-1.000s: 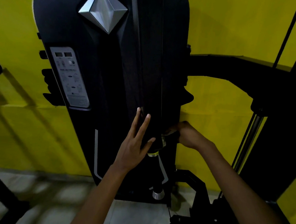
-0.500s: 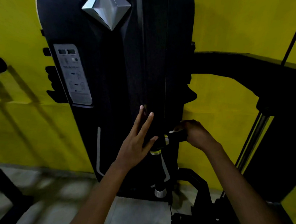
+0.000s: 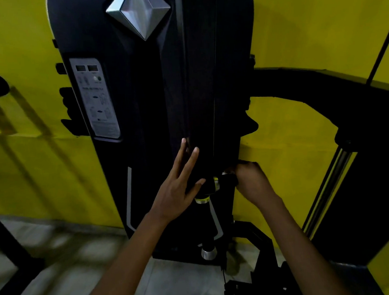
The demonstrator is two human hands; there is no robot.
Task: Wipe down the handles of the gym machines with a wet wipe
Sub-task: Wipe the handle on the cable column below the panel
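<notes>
Right hand (image 3: 251, 182) slid back along handle (image 3: 225, 182), grip curled round it, left hand (image 3: 175, 189) spread on black shroud (image 3: 146, 127).

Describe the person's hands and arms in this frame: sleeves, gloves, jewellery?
Both forearms are bare up to the frame's bottom edge; no sleeves show. The left hand and right hand wear no gloves. No watch, bracelet or ring can be seen, though the dim light and blur could hide small items.
</notes>
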